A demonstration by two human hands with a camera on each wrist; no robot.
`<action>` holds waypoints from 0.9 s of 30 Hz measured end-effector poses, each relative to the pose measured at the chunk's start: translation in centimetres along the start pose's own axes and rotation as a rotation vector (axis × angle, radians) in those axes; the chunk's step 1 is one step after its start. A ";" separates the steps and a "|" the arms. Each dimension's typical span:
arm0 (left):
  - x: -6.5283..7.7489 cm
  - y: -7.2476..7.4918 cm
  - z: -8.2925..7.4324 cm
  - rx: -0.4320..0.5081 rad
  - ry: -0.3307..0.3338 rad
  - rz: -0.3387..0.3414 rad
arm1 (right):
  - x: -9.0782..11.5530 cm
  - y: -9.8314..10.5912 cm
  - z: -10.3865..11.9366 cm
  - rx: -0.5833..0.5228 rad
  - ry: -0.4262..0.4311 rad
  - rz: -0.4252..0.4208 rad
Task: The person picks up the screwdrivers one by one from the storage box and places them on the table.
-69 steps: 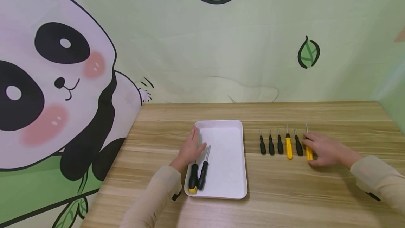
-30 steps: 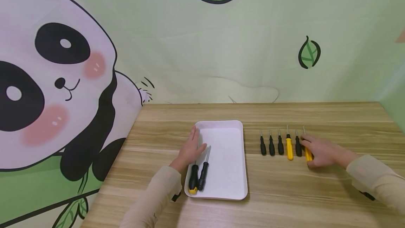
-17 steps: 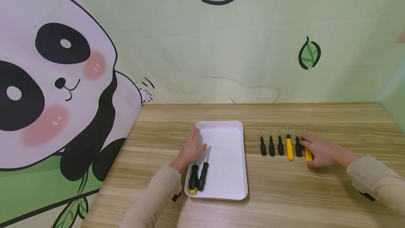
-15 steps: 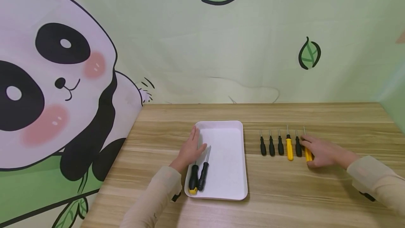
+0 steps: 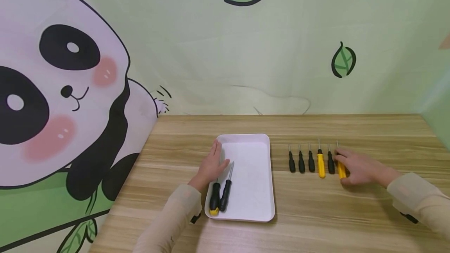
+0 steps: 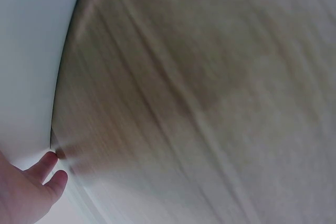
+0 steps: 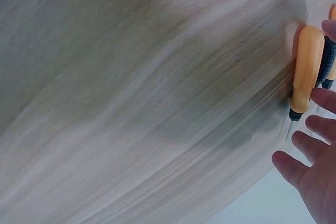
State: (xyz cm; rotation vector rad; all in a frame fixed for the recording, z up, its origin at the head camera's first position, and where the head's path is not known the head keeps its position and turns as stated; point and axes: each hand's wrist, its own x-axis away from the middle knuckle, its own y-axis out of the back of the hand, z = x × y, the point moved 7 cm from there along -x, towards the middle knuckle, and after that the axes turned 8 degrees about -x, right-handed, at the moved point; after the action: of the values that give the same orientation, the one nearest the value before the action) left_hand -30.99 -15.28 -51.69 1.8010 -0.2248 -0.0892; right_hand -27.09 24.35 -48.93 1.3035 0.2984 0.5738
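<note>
My left hand [image 5: 210, 166] rests along the left rim of a white tray [image 5: 266, 175], fingers straight and thumb over the inside. In the tray lie a black screwdriver with a yellow end [image 5: 215, 198] and a plain black screwdriver [image 5: 226, 195]; the hand partly covers the first one's shaft. My right hand [image 5: 356, 167] is over the rightmost yellow screwdriver [image 5: 341, 170] in a row on the table. In the right wrist view its fingers are spread, one fingertip right at that yellow handle [image 7: 307, 66]. The left wrist view shows my fingertips [image 6: 44, 165] by the tray's corner.
Left of my right hand lie a black screwdriver [image 5: 331, 162], another yellow screwdriver [image 5: 321, 165] and three small black ones [image 5: 301, 163], side by side with tips pointing away. The wooden table [image 5: 302, 214] meets a green wall cloth [image 5: 267, 57] printed with a panda and leaves.
The rightmost yellow screwdriver has shifted a little left, closer to the black one, with my right hand at it; lately the hand has barely moved. My left hand stays on the tray.
</note>
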 end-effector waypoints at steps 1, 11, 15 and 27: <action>0.0 0.0 0.0 0.003 0.001 0.001 | 0.0 0.1 0.1 0.010 0.003 -0.006; -0.1 -0.2 0.2 -0.024 0.004 0.000 | -0.1 1.4 0.9 0.114 0.026 -0.091; -0.1 -0.1 0.1 -0.019 0.002 -0.004 | -0.3 1.7 1.5 0.118 0.034 -0.106; 0.1 0.0 0.0 -0.015 0.003 -0.002 | -1.1 2.3 4.0 0.136 0.110 -0.163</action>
State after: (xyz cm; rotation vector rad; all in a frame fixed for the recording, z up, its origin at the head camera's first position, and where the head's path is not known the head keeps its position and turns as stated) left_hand -30.93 -15.26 -51.63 1.7861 -0.2202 -0.0897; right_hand -26.44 20.80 -45.82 1.3662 0.5372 0.4941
